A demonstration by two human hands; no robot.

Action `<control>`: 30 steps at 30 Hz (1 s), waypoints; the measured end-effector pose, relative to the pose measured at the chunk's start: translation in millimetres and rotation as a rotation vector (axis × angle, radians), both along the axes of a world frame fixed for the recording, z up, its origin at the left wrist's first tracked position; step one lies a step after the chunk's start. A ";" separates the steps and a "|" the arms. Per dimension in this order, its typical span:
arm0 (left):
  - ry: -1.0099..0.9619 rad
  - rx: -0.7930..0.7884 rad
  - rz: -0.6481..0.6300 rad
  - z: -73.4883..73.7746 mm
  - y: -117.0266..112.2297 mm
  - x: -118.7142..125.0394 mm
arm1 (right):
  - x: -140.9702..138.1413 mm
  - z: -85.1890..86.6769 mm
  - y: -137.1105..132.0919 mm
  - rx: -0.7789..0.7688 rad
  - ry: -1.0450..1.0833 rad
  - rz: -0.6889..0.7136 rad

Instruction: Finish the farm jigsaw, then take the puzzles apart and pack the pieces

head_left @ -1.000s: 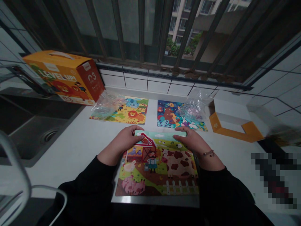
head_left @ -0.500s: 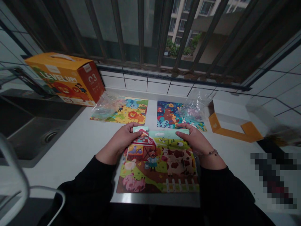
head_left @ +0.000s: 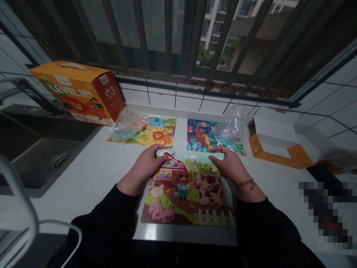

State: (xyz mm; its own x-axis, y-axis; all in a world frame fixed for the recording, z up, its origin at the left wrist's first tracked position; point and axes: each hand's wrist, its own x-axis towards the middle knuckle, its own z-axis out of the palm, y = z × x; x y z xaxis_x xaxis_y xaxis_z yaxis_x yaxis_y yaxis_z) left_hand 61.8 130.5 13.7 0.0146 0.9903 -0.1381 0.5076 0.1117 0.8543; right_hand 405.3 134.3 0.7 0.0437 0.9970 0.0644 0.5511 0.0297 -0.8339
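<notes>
A jigsaw puzzle (head_left: 181, 193) with a farm picture lies at the counter's front edge, showing a barn, a farmer, a cow, a pig and a fence. My left hand (head_left: 150, 160) grips its far left corner, thumb on top and fingers behind the edge. At the far right corner my right hand (head_left: 227, 163) holds it the same way, with a bracelet on the wrist. The pieces fit together across the picture, and the far edge looks slightly raised toward my hands.
Behind lie a yellow lion picture (head_left: 163, 130) and a blue night-forest picture (head_left: 199, 136), each partly under a clear plastic bag (head_left: 129, 124). An orange box (head_left: 80, 93) stands beside the sink (head_left: 55, 149). An open white-and-orange box part (head_left: 281, 156) sits at right.
The puzzle's near edge has shifted slightly away from me and to the right, and its top left pieces now sit closer together. Both hands keep their hold on the far corners.
</notes>
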 end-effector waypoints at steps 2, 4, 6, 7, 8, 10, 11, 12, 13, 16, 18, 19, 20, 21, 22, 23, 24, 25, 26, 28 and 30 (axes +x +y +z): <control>-0.038 0.007 -0.008 -1.7 -0.3 -0.6 | 1.4 -3.8 2.1 0.030 -0.046 0.013; -0.081 0.017 -0.012 -3.0 -0.4 -1.2 | 0.9 -4.4 1.4 0.018 0.014 0.031; -0.079 0.032 -0.007 -3.4 0.0 -1.6 | -1.7 -2.9 -1.2 -0.010 0.142 0.017; -0.063 0.041 -0.004 -3.5 0.5 -1.7 | -3.8 -2.0 -2.6 -0.025 0.226 0.000; -0.044 0.049 0.002 -3.6 1.2 -1.7 | -6.4 -1.6 -3.6 -0.043 0.317 -0.020; -0.017 0.063 0.012 -4.5 2.9 -1.3 | -13.4 -3.0 -4.0 -0.084 0.470 -0.049; -0.013 0.074 0.015 -5.2 3.8 -0.9 | -17.7 -5.0 -3.1 -0.096 0.504 -0.052; -0.014 0.090 0.019 -6.2 4.5 -0.4 | -22.4 -7.8 -1.6 -0.101 0.493 -0.039; -0.016 0.106 0.021 -7.2 5.2 0.2 | -27.4 -11.2 0.2 -0.097 0.435 -0.015; -0.011 0.154 0.017 -8.9 6.4 2.8 | -41.7 -20.8 5.1 -0.034 0.108 0.065; 0.009 0.182 0.015 -8.4 7.0 5.6 | -48.5 -24.4 6.2 0.021 -0.035 0.095; 0.021 0.198 0.013 -8.0 7.5 7.5 | -50.6 -25.2 6.0 0.043 -0.060 0.104; 0.030 0.213 0.007 -7.6 8.1 9.8 | -52.0 -25.5 5.7 0.053 -0.065 0.112; 0.041 0.221 -0.005 -7.5 9.0 12.5 | -52.7 -25.6 5.3 0.052 -0.060 0.117; 0.051 0.223 -0.024 -7.8 10.1 15.6 | -52.9 -25.6 4.9 0.043 -0.050 0.115; 0.061 0.215 -0.052 -8.6 11.2 19.1 | -53.0 -25.6 4.8 0.027 -0.037 0.108; 0.073 0.203 -0.084 -9.7 12.4 22.7 | -52.9 -25.7 4.8 0.008 -0.015 0.100; 0.087 0.189 -0.119 -11.2 13.5 26.3 | -53.1 -25.8 5.0 -0.013 0.017 0.094; 0.099 0.183 -0.152 -12.7 14.6 29.8 | -53.4 -25.9 5.2 -0.031 0.054 0.087; 0.131 0.209 -0.208 -15.7 16.5 35.3 | -54.6 -25.1 5.5 -0.039 0.121 0.061; 0.197 0.283 -0.245 -17.7 18.6 38.4 | -56.2 -23.0 5.4 0.000 0.143 0.022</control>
